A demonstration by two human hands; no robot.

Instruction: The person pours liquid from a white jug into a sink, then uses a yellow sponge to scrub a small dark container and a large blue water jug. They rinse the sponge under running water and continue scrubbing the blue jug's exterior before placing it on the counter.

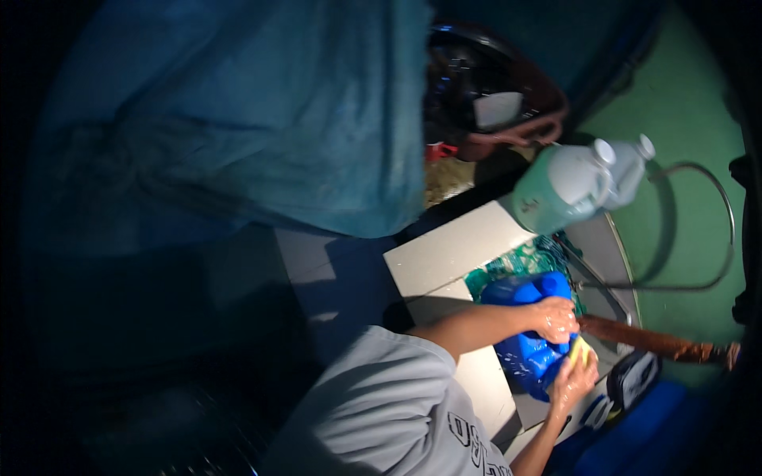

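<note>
Left hand (556, 317) wet, fingers closed over the top of a blue plastic jug (528, 333) that lies on its side at the right end of the white counter (444, 254), partly on a green mesh cloth (520, 262). Right hand (573, 379) gripping a yellow sponge (582, 349), pressed against the jug's right side; the two hands are close together, both on the jug. Two pale translucent bottles with white caps (567, 186) stand near the counter's far right corner, dark basket (492, 87) beyond them, teal cloth (238, 119) hangs over the left.
</note>
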